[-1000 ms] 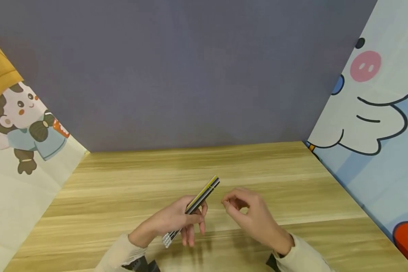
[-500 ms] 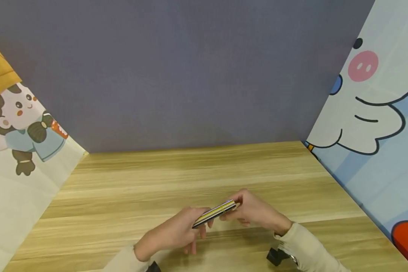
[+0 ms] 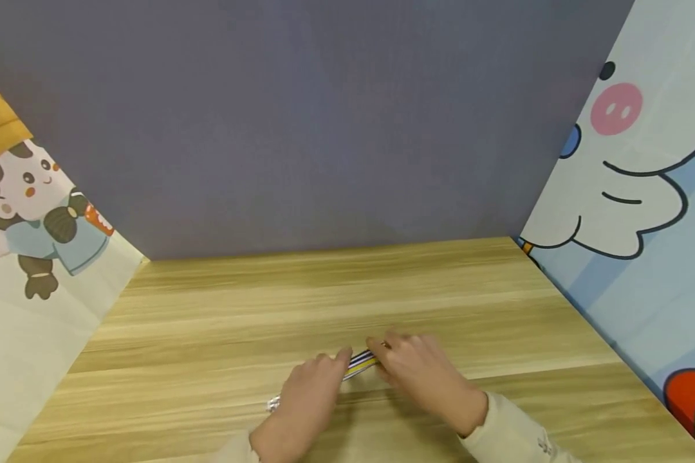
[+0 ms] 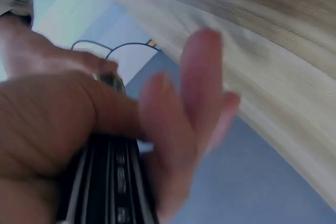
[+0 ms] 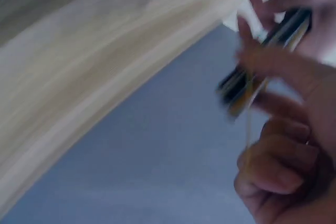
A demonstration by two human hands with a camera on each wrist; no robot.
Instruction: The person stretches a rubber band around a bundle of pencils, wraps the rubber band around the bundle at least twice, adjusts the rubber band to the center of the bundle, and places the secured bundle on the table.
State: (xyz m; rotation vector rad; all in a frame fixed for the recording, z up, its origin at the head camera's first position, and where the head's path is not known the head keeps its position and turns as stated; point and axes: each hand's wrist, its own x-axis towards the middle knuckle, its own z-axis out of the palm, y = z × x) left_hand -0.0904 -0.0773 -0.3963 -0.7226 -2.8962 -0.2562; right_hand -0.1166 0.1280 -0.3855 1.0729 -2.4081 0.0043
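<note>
A bundle of slim striped pencils [image 3: 360, 364], dark, white and yellow, slants between the two hands above the table. My left hand [image 3: 309, 402] grips it around the middle, and its silvery ends stick out to the lower left. Dark barrels with pale lettering show close up in the left wrist view, where several left fingers are extended. My right hand [image 3: 419, 373] is at the bundle's far end. A thin yellow rubber band [image 5: 249, 129] runs from that end to the curled right fingers [image 5: 278, 166], blurred in the right wrist view.
The wood-grain table [image 3: 237, 302] stretches out beneath both hands. A grey panel [image 3: 324, 128] stands along its back edge. Cartoon-printed walls rise on the left [image 3: 64, 257] and right [image 3: 625, 193].
The right hand has come left to the bundle's end and its fingers now reach over it. The left hand has turned, so its back faces up, and the bundle lies flatter than before.
</note>
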